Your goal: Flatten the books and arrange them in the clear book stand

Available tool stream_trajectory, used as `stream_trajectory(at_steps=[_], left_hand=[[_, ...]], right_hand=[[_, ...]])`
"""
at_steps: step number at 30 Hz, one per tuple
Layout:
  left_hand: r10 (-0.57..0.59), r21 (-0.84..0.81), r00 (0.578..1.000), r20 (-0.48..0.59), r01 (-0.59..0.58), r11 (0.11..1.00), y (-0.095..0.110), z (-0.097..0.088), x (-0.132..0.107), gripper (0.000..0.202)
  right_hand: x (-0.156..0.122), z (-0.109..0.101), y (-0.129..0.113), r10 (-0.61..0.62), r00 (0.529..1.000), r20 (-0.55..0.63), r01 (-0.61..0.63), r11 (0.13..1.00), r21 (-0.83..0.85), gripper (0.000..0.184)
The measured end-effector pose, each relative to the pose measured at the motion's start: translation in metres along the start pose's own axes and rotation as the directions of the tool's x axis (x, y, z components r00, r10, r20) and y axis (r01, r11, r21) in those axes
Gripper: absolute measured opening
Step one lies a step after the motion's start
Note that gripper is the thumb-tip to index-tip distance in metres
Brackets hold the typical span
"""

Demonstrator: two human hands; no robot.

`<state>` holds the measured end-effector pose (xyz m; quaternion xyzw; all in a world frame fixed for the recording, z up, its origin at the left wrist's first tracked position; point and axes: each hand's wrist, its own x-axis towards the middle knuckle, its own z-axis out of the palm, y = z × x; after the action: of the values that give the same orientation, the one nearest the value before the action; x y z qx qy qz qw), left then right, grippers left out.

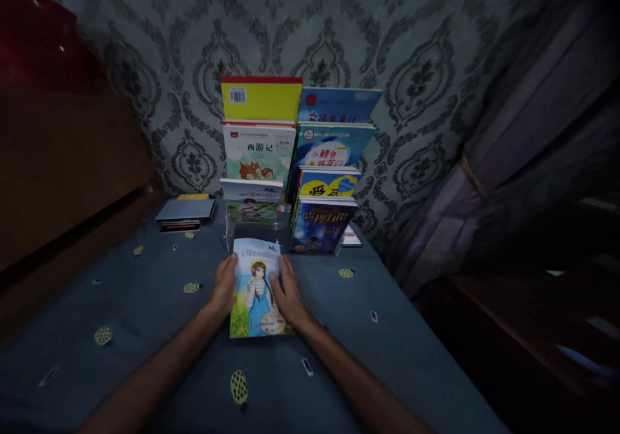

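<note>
Between my two hands is a thin paperback book (256, 298), its cover showing a girl in a yellow hat and blue overalls. My left hand (225, 284) grips its left edge, and my right hand (289, 295) grips the right edge with the thumb on the cover. Just beyond the book's top edge stands a clear stepped book rack (228, 227). Its left column holds a book with a grassy cover (254, 200), a white and green book (259, 153) and a yellow book (271, 101). The right column's front holds a dark blue book (322, 227).
Behind it rise a yellow and blue book (332, 181), a light blue book (334, 146) and another blue book (339, 104). A short stack of books (186, 209) lies back left on the blue patterned cloth (159, 311). A purple curtain (450, 201) hangs at right; brown furniture (62, 175) is left.
</note>
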<state>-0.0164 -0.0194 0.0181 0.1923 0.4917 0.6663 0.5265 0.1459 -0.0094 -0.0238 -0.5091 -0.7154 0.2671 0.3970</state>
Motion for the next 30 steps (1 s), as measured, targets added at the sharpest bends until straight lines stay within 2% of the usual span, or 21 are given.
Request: stream_trajectory(at_steps=[2, 4, 6, 7, 8, 9, 11, 13, 15, 16, 18, 21, 23, 28, 30], left_hand=[[0.043, -0.006, 0.998, 0.047, -0.043, 0.999, 0.006, 0.002, -0.002, 0.040], [0.073, -0.009, 0.993, 0.095, -0.072, 0.997, 0.011, 0.004, -0.003, 0.047], [0.097, -0.008, 0.987, 0.125, -0.096, 0.995, 0.018, 0.008, -0.005, 0.054], [0.117, -0.005, 0.984, 0.132, -0.117, 0.993, 0.022, 0.009, -0.006, 0.057], [0.151, 0.005, 0.979, 0.133, -0.154, 0.988, 0.026, 0.012, -0.008, 0.060], [0.200, 0.028, 0.970, 0.137, -0.206, 0.978, 0.031, 0.013, -0.009, 0.061], [0.330, 0.111, 0.932, 0.149, -0.348, 0.931, 0.041, 0.016, -0.013, 0.061], [0.459, 0.221, 0.878, 0.137, -0.479, 0.849, 0.049, 0.014, -0.015, 0.058], [0.531, 0.319, 0.842, 0.092, -0.530, 0.786, 0.050, 0.008, -0.015, 0.055], [0.540, 0.354, 0.839, 0.065, -0.525, 0.774, 0.049, 0.004, -0.014, 0.054], [0.510, 0.405, 0.859, 0.049, -0.484, 0.776, 0.042, -0.007, -0.013, 0.056], [0.441, 0.411, 0.889, 0.122, -0.449, 0.793, 0.029, -0.019, -0.014, 0.063], [0.412, 0.375, 0.893, 0.181, -0.451, 0.810, 0.025, -0.022, -0.016, 0.067], [0.386, 0.372, 0.898, 0.211, -0.439, 0.818, 0.030, -0.021, -0.020, 0.068], [0.358, 0.414, 0.893, 0.273, -0.445, 0.794, 0.036, -0.024, -0.021, 0.066]], right_hand=[[0.001, -0.003, -0.008, 0.159, 0.987, 0.007, -0.157, 0.961, 0.226, 0.060], [0.002, -0.007, -0.019, 0.281, 0.952, 0.119, -0.301, 0.802, 0.516, 0.059], [0.004, -0.012, -0.032, 0.290, 0.932, 0.216, -0.355, 0.621, 0.699, 0.060], [0.005, -0.015, -0.040, 0.265, 0.940, 0.216, -0.334, 0.584, 0.740, 0.060], [0.007, -0.018, -0.046, 0.228, 0.958, 0.176, -0.279, 0.594, 0.754, 0.059], [0.008, -0.022, -0.052, 0.176, 0.978, 0.108, -0.197, 0.640, 0.743, 0.057], [0.011, -0.029, -0.061, 0.036, 0.999, -0.024, -0.012, 0.770, 0.638, 0.052], [0.012, -0.034, -0.062, -0.114, 0.990, -0.078, 0.138, 0.871, 0.471, 0.045], [0.009, -0.035, -0.057, -0.214, 0.975, -0.065, 0.224, 0.926, 0.303, 0.040], [0.007, -0.033, -0.052, -0.239, 0.970, -0.051, 0.244, 0.942, 0.233, 0.038], [0.001, -0.030, -0.040, -0.246, 0.969, -0.030, 0.248, 0.959, 0.138, 0.038], [-0.006, -0.025, -0.024, -0.218, 0.976, -0.015, 0.219, 0.971, 0.092, 0.043], [-0.009, -0.026, -0.021, -0.202, 0.979, -0.006, 0.202, 0.976, 0.083, 0.042], [-0.011, -0.041, -0.033, -0.172, 0.983, 0.066, 0.163, 0.978, 0.127, 0.036], [-0.011, -0.048, -0.041, -0.173, 0.977, 0.125, 0.152, 0.974, 0.167, 0.035]])
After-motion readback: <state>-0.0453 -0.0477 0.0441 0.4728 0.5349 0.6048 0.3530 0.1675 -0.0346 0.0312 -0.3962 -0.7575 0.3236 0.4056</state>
